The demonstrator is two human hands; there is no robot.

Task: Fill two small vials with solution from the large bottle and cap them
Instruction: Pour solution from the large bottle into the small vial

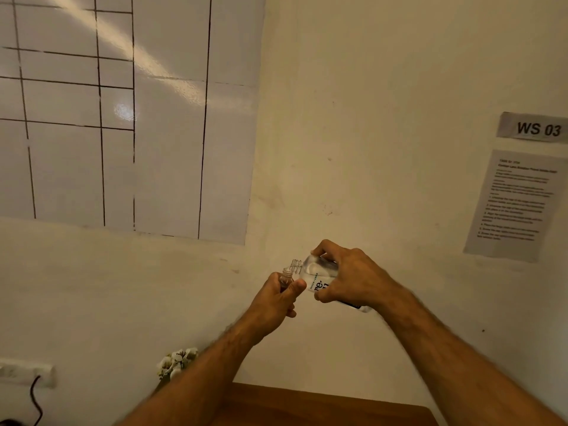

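Observation:
My left hand (278, 299) is closed around a small clear vial (287, 274), held upright and uncapped, with only its neck showing above my fingers. My right hand (350, 279) grips the large clear bottle (318, 273) with a white label. The bottle is tipped to the left, its open threaded mouth (296, 265) right above the vial's opening. Both are held up in front of the wall, well above the table. A second vial and the caps are out of sight.
A brown wooden table edge (322, 405) shows at the bottom. White flowers (176, 361) sit at its left. A wall socket with a black cable (33, 392) is at lower left. A gridded whiteboard sheet (123, 112) and paper notices (519, 204) hang on the wall.

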